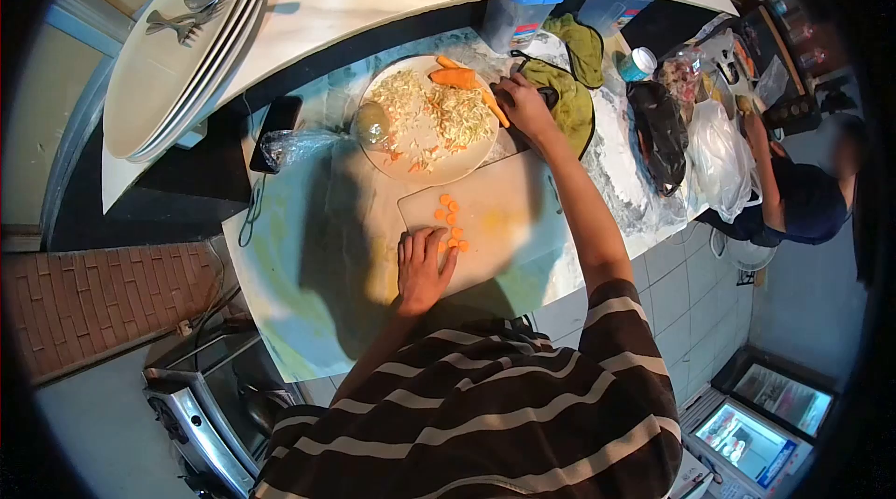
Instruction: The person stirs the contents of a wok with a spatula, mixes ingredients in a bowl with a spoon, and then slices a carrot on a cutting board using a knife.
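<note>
My left hand (425,267) lies on the white cutting board (509,210), fingers stretched out beside several orange carrot slices (452,219). My right hand (525,107) reaches to the right rim of a large plate (448,166), next to a green cloth (567,107) with dark edging. Its fingers are curled, and whatever is in them is hidden; something dark shows at the fingertips. On the plate are two heaps of shredded pale vegetable (459,116), carrot pieces (455,78) and a round item wrapped in clear plastic (373,124).
Stacked plates (131,98) with a spoon and forks stand on the raised ledge. A phone (277,126) lies at the left. Black (658,135) and white plastic bags (717,154) sit to the right, near another person (807,191). A stove (196,424) is lower left.
</note>
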Demonstrator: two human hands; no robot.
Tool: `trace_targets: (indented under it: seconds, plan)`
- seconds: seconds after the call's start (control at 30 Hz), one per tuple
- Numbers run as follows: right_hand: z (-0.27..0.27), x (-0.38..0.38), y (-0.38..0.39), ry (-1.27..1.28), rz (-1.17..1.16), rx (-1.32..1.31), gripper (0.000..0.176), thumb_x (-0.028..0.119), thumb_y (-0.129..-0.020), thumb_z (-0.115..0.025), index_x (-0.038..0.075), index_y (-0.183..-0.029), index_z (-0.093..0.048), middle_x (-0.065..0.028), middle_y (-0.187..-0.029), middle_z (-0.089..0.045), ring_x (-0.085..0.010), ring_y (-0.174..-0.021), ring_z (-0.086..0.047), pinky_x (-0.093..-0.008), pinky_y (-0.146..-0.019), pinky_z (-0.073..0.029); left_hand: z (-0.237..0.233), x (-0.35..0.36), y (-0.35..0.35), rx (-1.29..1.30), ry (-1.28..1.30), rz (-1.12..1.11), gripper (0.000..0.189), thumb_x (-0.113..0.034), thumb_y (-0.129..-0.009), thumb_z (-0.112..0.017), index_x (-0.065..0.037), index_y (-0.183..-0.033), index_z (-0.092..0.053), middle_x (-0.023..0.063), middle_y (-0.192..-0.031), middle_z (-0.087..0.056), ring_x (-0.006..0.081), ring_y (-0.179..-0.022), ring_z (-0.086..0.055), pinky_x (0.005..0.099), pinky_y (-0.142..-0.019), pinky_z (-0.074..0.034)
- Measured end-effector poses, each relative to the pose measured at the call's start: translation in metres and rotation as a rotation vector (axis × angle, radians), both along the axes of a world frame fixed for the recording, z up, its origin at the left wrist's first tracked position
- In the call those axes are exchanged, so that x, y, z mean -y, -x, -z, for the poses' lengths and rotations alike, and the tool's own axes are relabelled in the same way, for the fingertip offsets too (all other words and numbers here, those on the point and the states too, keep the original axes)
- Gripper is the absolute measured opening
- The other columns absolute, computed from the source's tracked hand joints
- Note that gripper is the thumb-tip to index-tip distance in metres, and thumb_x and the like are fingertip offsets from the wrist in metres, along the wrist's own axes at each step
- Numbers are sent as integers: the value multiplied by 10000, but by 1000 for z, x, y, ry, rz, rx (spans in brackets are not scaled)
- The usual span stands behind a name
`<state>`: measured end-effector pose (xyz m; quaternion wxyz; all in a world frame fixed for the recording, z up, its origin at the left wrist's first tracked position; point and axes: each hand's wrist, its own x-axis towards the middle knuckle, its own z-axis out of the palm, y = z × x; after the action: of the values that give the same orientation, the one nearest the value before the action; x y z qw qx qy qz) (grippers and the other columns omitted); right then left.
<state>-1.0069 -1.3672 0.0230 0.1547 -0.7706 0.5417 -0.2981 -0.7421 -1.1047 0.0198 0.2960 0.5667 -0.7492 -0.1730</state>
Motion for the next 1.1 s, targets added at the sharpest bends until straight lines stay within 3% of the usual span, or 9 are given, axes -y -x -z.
trace_targets:
  seconds: [0.17,0.27,0.37,0.4,0.63,0.7,0.77,0.9,1.1]
  plan:
    - [5,5,4,20,44,-55,146,57,-834,-656,-21,-958,-649,-212,-1002,-641,-385,-942,-646,-436,-830,-519,1,0,-1,10,-7,4,415,-264,-868,-693,-83,-1225,-587,91,-1144,-551,295,-1019,-521,430,-887,-411]
    - [-21,-5,8,-191,193,157,165,39,-864,-629,-26,-1009,-672,-219,-941,-696,-321,-881,-692,-369,-783,-536,2,0,-1,3,-16,-5,416,-267,-872,-690,-85,-1230,-584,92,-1141,-554,293,-1019,-520,430,-889,-409]
    - [-44,-18,-2,-182,40,83,220,21,-882,-606,-10,-1086,-685,-204,-995,-700,-305,-908,-695,-367,-779,-536,0,1,-1,12,-8,6,416,-267,-876,-688,-85,-1234,-582,93,-1140,-557,294,-1020,-519,429,-889,-408]
    - [-44,-21,-6,-219,-35,241,260,20,-904,-583,8,-1145,-680,-185,-1022,-703,-291,-921,-693,-362,-787,-534,1,1,-1,11,-5,5,417,-269,-876,-688,-85,-1235,-583,93,-1140,-559,293,-1020,-519,428,-889,-409]
    - [-69,-93,20,-144,152,321,224,57,-927,-584,0,-1129,-664,-190,-1040,-684,-325,-929,-681,-375,-785,-532,3,-1,1,-12,-2,-21,499,-247,-844,-727,-65,-1272,-546,152,-1161,-519,339,-1053,-499,450,-929,-399]
    - [-73,-139,31,-191,256,143,203,45,-911,-602,-3,-1102,-650,-206,-1002,-655,-370,-947,-650,-421,-821,-515,2,-2,0,4,-43,-14,548,-262,-837,-737,-58,-1298,-523,165,-1174,-507,348,-1062,-490,455,-938,-400]
    - [-62,-185,45,-40,275,1,227,47,-891,-627,10,-1115,-627,-217,-1004,-607,-400,-973,-609,-461,-856,-487,2,-1,0,32,4,-6,569,-283,-836,-739,-53,-1308,-518,165,-1179,-504,349,-1067,-487,455,-939,-400]
    - [-38,-253,65,-64,402,-139,338,49,-850,-661,44,-1179,-583,-202,-1086,-564,-408,-1010,-559,-479,-874,-466,2,-2,-1,61,8,5,603,-321,-829,-748,-46,-1312,-513,160,-1184,-507,346,-1071,-493,451,-937,-407]
    - [-27,-261,69,-57,474,-276,333,97,-832,-686,78,-1149,-584,-161,-1082,-547,-369,-1026,-543,-489,-872,-463,3,3,-19,140,75,20,595,-395,-827,-735,-72,-1286,-537,120,-1177,-522,310,-1066,-516,433,-911,-423]
